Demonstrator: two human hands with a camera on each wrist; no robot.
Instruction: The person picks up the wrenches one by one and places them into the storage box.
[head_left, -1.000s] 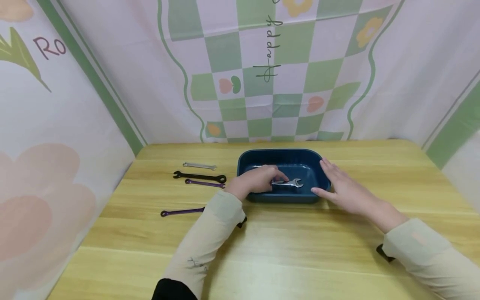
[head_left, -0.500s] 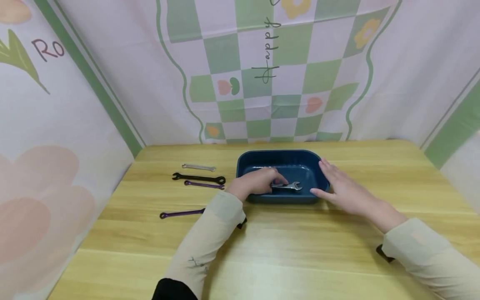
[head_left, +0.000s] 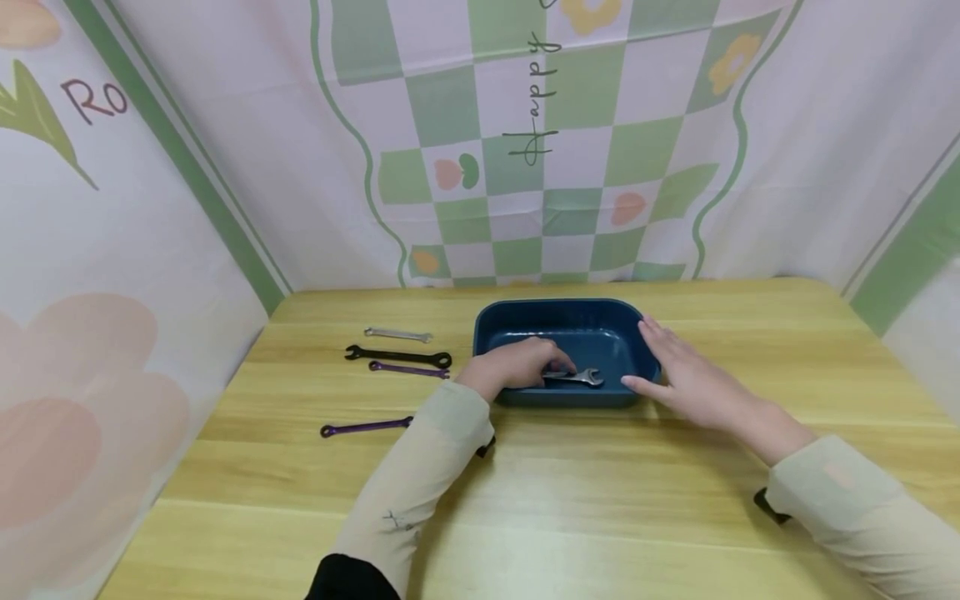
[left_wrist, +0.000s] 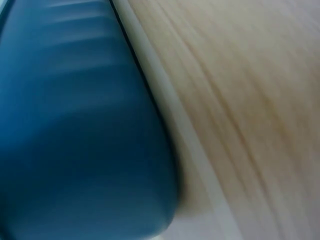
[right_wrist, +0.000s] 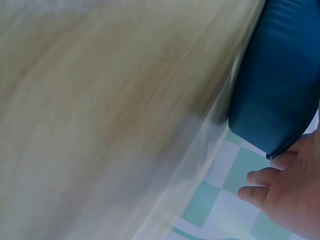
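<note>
A dark blue rectangular bin point(head_left: 570, 398) stands on the table, its outer wall point(left_wrist: 90, 125) filling much of the left wrist view. My left hand point(head_left: 519, 365) reaches over the bin's near-left rim with bent fingers. Low inside the bin it holds a silver wrench point(head_left: 585, 377), whose open end points right; the other end is hidden by the hand. My right hand point(head_left: 693, 379) rests against the bin's right end, fingers extended along the rim and thumb at the near corner. In the right wrist view, the fingers of that right hand point(right_wrist: 295, 185) lie by the bin's edge.
Left of the bin lie a small silver wrench point(head_left: 397, 334), a black wrench point(head_left: 397, 356) and a short purple wrench point(head_left: 408, 368). Another purple wrench point(head_left: 366, 427) lies nearer, partly behind the left sleeve. A patterned curtain point(head_left: 517, 150) hangs behind the wooden table point(head_left: 570, 500).
The silver wrench in my left hand has sunk a little lower inside the bin, toward its near wall. My right hand stays against the bin's end.
</note>
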